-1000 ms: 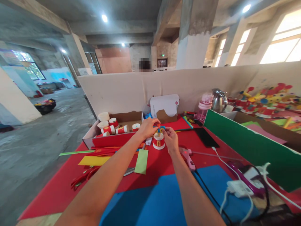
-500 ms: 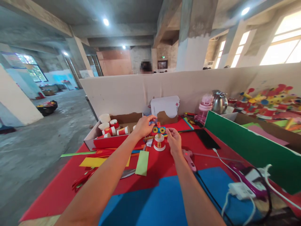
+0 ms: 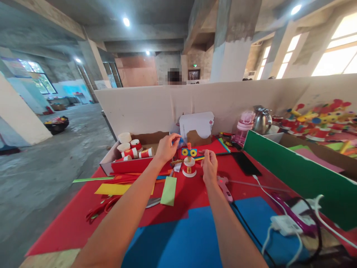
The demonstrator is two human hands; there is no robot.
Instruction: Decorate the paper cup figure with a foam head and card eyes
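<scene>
A small paper cup figure (image 3: 189, 170), red and white, stands upright on the red table between my hands. A blue strip with two yellow ring eyes (image 3: 189, 152) sits above it, with a folded orange paper spring. My left hand (image 3: 167, 149) is up to the left of the strip, thumb and fingers pinched; whatever is in them is too small to make out. To the right of the strip is my right hand (image 3: 209, 165), fingers curled and thumb against forefinger, its contents also unclear. A pink glue gun (image 3: 224, 189) lies beside my right wrist.
At left, an open box (image 3: 134, 167) holds several paper cups. Red scissors (image 3: 104, 208), a yellow strip (image 3: 111, 189) and a pale green card (image 3: 169, 191) lie in front. A black phone (image 3: 245, 164), a green-sided box (image 3: 295, 178) and charger cables are at right.
My hands have drawn slightly apart, the left one moving left and the right one a little right. The cup figure stays in place.
</scene>
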